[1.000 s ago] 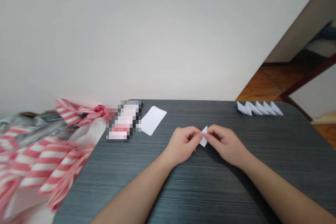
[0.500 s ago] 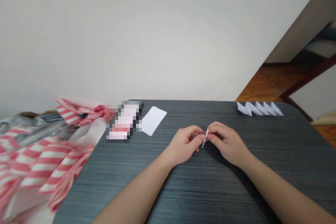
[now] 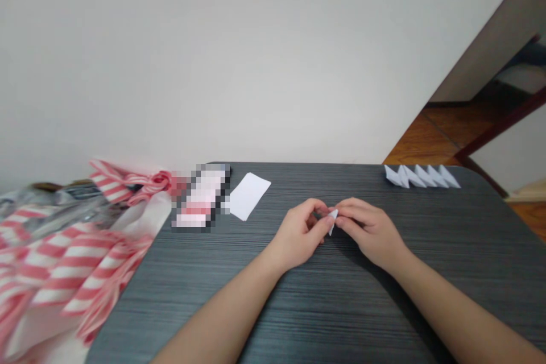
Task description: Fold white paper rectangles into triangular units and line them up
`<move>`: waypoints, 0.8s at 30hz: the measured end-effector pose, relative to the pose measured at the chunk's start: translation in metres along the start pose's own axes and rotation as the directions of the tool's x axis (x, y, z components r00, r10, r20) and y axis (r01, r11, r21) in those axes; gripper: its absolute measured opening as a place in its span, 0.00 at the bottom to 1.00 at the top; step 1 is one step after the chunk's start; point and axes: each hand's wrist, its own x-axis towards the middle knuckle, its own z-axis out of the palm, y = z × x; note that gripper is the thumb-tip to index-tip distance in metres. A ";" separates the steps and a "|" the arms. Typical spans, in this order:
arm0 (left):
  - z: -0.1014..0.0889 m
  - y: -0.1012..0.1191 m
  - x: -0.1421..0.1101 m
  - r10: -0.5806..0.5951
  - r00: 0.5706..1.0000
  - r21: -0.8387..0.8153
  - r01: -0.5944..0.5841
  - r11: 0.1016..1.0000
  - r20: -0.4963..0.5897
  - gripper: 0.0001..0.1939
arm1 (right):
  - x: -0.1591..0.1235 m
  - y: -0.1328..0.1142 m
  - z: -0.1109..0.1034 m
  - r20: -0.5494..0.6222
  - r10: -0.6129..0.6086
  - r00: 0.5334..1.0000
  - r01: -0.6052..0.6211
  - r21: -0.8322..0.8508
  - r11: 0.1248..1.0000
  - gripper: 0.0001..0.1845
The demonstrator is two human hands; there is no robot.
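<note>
The small folded white paper piece (image 3: 333, 220) could slip or crease crookedly if uneven pressure twisted it; it sits well in from the far edge of the dark wood-grain desk (image 3: 298, 318). The left hand (image 3: 301, 236) pinches it narrowly between thumb and fingers; the right hand (image 3: 373, 231), nearly closed, meets its other side, though whether it grips I cannot tell
</note>
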 end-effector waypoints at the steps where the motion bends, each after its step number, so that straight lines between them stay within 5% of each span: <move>1: 0.000 0.000 0.000 0.004 1.000 0.004 -0.004 1.000 -0.005 0.12 | 0.000 0.000 0.000 -0.003 0.003 1.000 -0.003 -0.009 1.000 0.09; 24: 0.001 -0.004 0.003 -0.015 1.000 -0.033 0.015 0.999 -0.018 0.11 | -0.001 0.002 0.001 0.015 -0.058 0.998 0.058 -0.029 0.998 0.10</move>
